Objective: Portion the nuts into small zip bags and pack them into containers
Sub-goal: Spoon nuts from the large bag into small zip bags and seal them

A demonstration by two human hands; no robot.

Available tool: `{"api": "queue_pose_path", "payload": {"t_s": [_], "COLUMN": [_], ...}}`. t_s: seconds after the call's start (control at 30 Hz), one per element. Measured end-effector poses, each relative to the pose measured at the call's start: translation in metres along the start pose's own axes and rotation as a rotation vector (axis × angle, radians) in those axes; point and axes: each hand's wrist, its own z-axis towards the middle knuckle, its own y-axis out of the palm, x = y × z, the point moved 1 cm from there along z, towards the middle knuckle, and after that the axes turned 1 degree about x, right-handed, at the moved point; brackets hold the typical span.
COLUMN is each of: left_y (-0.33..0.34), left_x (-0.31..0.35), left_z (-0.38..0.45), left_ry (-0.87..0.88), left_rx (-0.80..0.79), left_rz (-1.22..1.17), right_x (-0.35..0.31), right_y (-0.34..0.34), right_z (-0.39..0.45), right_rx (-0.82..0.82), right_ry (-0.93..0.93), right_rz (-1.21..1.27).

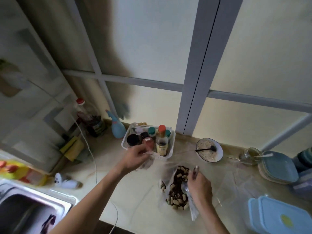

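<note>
A clear bag of peanuts and dark seeds [177, 190] lies open on the counter in front of me. My right hand [199, 184] grips a metal spoon [185, 189] whose bowl is at the nuts. My left hand [137, 157] pinches the top edge of a small clear zip bag [152, 162], held up just left of the nut bag. Light blue lidded containers [280, 215] sit at the lower right. More blue containers [278, 167] are stacked at the right edge.
A white basket [169, 153] of sauce bottles and jars stands behind my left hand. A bowl of oats with a black spoon [209, 150] and a glass jar [250, 154] are at the back right. A steel sink [32, 205] is at the lower left. Flat clear bags [236, 181] lie right of the nuts.
</note>
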Motion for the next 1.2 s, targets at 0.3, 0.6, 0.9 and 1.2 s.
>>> {"api": "queue_pose_path", "payload": {"t_s": [0.3, 0.6, 0.9, 1.2], "left_y": [0.007, 0.053, 0.128, 0.209], "left_x": [-0.060, -0.039, 0.032, 0.035], "left_z": [0.022, 0.021, -0.018, -0.034], "left_ry": [-0.019, 0.174, 0.552, 0.580], "left_rx": [-0.117, 0.327, 0.141, -0.115], "left_rz": [0.231, 0.212, 0.301, 0.443], "right_x": [0.002, -0.014, 0.013, 0.074], "right_y": [0.005, 0.006, -0.028, -0.091], "right_z": [-0.012, -0.013, -0.010, 0.048], "right_rx": [0.054, 0.036, 0.067, -0.025], "right_ry": [0.060, 0.035, 0.135, 0.129], "right_rz": [0.057, 0.050, 0.171, 0.444]}}
